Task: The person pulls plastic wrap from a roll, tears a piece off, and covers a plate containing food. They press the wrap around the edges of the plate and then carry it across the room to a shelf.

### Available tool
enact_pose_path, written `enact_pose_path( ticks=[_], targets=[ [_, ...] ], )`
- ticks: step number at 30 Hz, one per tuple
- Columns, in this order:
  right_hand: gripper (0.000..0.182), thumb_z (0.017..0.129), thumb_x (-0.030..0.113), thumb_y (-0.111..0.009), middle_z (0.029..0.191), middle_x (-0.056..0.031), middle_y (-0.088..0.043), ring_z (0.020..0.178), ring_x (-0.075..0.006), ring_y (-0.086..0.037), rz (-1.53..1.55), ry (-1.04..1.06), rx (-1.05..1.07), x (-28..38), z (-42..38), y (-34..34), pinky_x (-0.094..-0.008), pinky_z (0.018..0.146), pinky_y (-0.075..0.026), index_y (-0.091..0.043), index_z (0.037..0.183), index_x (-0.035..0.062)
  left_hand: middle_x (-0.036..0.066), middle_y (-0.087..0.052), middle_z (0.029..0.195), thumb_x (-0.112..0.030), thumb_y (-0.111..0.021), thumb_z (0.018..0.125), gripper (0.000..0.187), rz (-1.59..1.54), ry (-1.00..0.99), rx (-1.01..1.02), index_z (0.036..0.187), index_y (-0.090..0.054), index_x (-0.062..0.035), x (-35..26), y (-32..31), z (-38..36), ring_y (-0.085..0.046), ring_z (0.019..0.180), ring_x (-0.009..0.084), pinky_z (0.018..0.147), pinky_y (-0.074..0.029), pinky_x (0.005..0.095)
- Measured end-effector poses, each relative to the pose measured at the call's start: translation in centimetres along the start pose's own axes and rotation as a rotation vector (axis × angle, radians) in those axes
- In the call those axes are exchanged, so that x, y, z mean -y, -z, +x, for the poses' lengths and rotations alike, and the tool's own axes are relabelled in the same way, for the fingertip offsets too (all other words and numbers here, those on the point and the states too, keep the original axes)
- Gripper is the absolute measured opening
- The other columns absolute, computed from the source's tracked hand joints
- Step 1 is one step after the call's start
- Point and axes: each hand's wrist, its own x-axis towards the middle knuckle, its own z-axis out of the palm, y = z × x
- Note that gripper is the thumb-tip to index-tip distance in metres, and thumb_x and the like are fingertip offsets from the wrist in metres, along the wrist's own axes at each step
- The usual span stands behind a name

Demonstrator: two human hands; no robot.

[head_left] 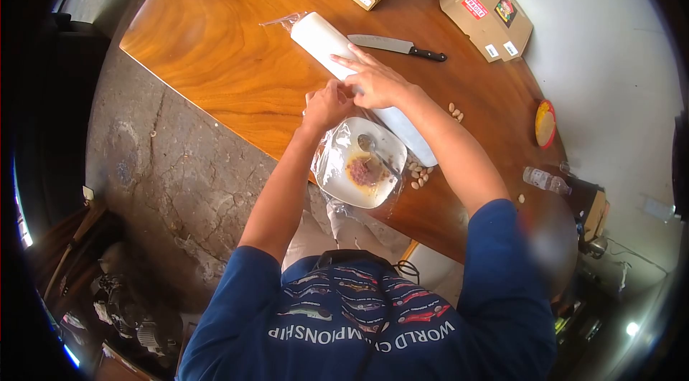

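Plate (337,180) with spoon (375,151), under film (324,158). Left hand (326,105) pinches film; right hand (377,80) lies open on roll (330,44), hiding its middle.

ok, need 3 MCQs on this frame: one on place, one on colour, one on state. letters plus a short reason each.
1. Where does the knife lie?
A. on the table beyond the roll
B. on the plate
C. on the floor

2. What colour is the plate?
A. black
B. white
C. green

3. What is the state of the plate?
A. empty and bare
B. stacked under boxes
C. holds food and a spoon, under clear wrap

Answers:
1 A: the knife rests on the wooden table past the white roll.
2 B: its rim is white.
3 C: the spoon and food sit inside, with film over them.
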Motion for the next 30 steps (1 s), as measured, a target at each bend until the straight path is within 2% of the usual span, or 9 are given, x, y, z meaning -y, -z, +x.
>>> enact_pose_path(
  ticks=[4,8,11,14,21,25,27,28,30],
  targets=[
    [0.004,0.084,0.01,-0.079,0.18,0.0056,-0.021,0.167,-0.0373,-0.008,-0.123,0.029,0.063,0.3,-0.2,0.1,-0.0485,0.134,-0.028,-0.076,0.087,0.0111,0.016,-0.077,0.088,-0.035,-0.073,0.095,0.03,-0.193,0.005,0.078,0.103,-0.079,-0.0067,1.5,-1.1,-0.5,-0.075,0.084,0.0346,0.086,-0.055,0.0456],
    [0.008,0.085,0.01,-0.081,0.18,0.005,-0.023,0.167,-0.0377,-0.009,-0.118,0.005,0.004,-0.3,-0.1,-0.8,-0.0495,0.135,-0.026,-0.074,0.084,0.0108,0.021,-0.073,0.081,-0.032,-0.071,0.097,0.029,-0.214,-0.048,-0.005,0.092,-0.077,-0.0033,2.2,-1.5,-1.1,-0.073,0.075,0.0347,0.072,-0.056,0.0441],
    [0.013,0.089,0.01,-0.08,0.179,0.005,-0.024,0.167,-0.0384,-0.009,-0.133,0.033,-0.028,-0.5,-0.4,-1.4,-0.0498,0.135,-0.026,-0.069,0.08,0.01,0.023,-0.068,0.075,-0.027,-0.068,0.098,0.031,-0.114,0.299,-0.258,0.083,-0.072,-0.0001,6.9,-0.8,-0.9,-0.07,0.066,0.0357,0.066,-0.055,0.0473],
    [0.015,0.088,0.01,-0.08,0.178,0.006,-0.028,0.166,-0.0391,-0.012,-0.108,0.015,-0.048,-0.5,-0.7,-1.6,-0.0506,0.135,-0.025,-0.069,0.078,0.0109,0.023,-0.073,0.082,-0.027,-0.068,0.096,0.027,0.062,0.218,-0.325,0.083,-0.073,-0.0042,7.8,1.5,-2.2,-0.073,0.077,0.0441,0.073,-0.058,0.0535],
    [0.014,0.094,0.01,-0.074,0.179,0.0059,-0.026,0.166,-0.0379,-0.013,-0.081,-0.034,-0.006,-0.1,-1.0,-0.7,-0.0477,0.135,-0.026,-0.07,0.08,0.0104,0.013,-0.076,0.088,-0.041,-0.079,0.095,0.037,0.002,0.09,-0.085,0.107,-0.076,-0.0056,5.9,3.7,-1.4,-0.074,0.082,0.0321,0.077,-0.057,0.0431],
    [0.007,0.091,0.007,-0.073,0.179,0.0031,-0.026,0.166,-0.0366,-0.015,-0.078,-0.045,-0.004,-0.3,-1.3,-0.4,-0.0458,0.134,-0.027,-0.073,0.085,0.011,0.015,-0.074,0.111,-0.036,-0.086,0.09,0.056,-0.162,0.158,0.079,0.132,-0.068,-0.0032,6.1,5.6,-1.1,-0.07,0.101,0.0284,0.09,-0.056,0.0418],
    [0.005,0.089,0.007,-0.075,0.179,0.002,-0.026,0.166,-0.036,-0.016,-0.034,-0.05,-0.05,-0.7,-2.1,-0.9,-0.046,0.134,-0.028,-0.073,0.09,0.0116,0.016,-0.071,0.122,-0.037,-0.086,0.089,0.056,0.122,-0.054,-0.289,0.134,-0.068,-0.0064,4.6,5.3,-2.2,-0.066,0.114,0.0324,0.102,-0.052,0.0461],
    [0.009,0.088,0.007,-0.076,0.179,0.0009,-0.027,0.167,-0.0354,-0.016,0.008,-0.043,-0.094,-0.9,-2.4,-1.1,-0.0462,0.133,-0.029,-0.074,0.094,0.0122,0.013,-0.067,0.134,-0.038,-0.084,0.09,0.051,0.139,-0.062,-0.294,0.13,-0.072,-0.0099,3.2,4.5,-2.8,-0.061,0.124,0.035,0.111,-0.045,0.0517],
    [0.011,0.088,0.007,-0.076,0.178,-0.0002,-0.028,0.166,-0.0347,-0.017,-0.049,-0.046,-0.061,-0.5,-3.4,-0.5,-0.046,0.133,-0.03,-0.074,0.097,0.0123,0.013,-0.068,0.133,-0.041,-0.082,0.091,0.046,0.167,-0.11,-0.225,0.126,-0.075,-0.0114,0.5,1.3,-3.6,-0.062,0.124,0.036,0.11,-0.044,0.0536]
  ],
)
